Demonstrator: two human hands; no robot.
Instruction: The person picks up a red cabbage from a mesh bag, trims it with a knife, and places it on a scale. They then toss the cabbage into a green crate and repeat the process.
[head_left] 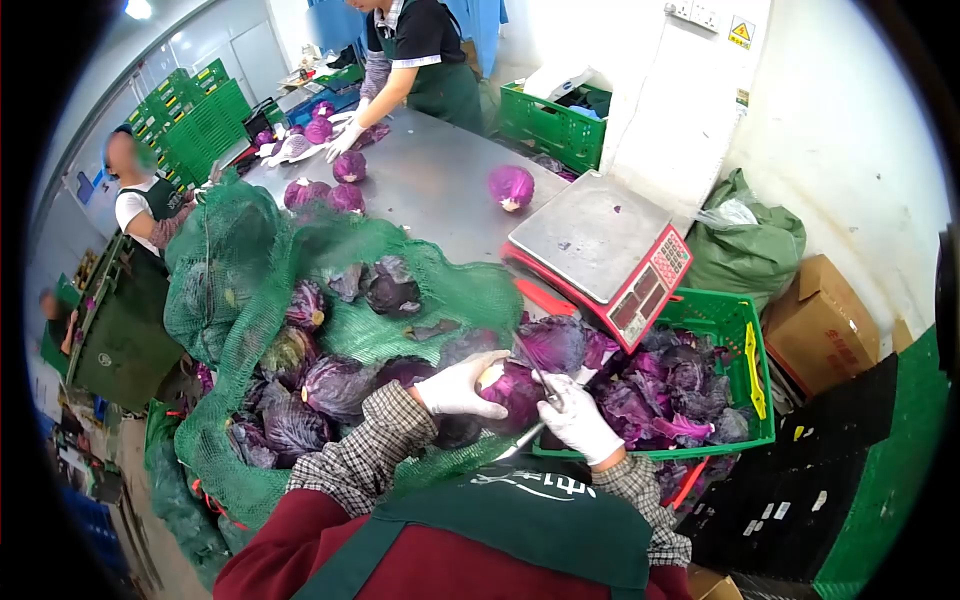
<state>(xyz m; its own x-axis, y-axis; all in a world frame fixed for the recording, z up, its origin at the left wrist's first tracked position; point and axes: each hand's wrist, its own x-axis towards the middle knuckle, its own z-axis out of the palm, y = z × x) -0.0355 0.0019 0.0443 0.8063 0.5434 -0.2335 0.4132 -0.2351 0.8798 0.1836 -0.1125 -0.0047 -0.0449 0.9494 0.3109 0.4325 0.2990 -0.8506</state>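
In white gloves, my left hand (462, 388) grips a red cabbage (518, 398) from its left side, the pale cut stem facing up. My right hand (580, 418) is closed around a knife (535, 367), whose thin blade reaches up past the cabbage. Just beyond lies a large loose purple leaf (553, 343). On my left, a green mesh bag (450, 290) is spread open with several darker red cabbages (338, 388) in it. To my right, a green crate (762, 395) holds trimmed purple leaves (665, 390).
A red-edged scale (600, 235) stands on the metal table (440, 180), beside a trimmed cabbage (511, 187). Across the table, a co-worker's gloved hands (345, 135) are among cabbages. Another person (145, 200) stands at left. A cardboard box (822, 320) and green sack (748, 240) are right.
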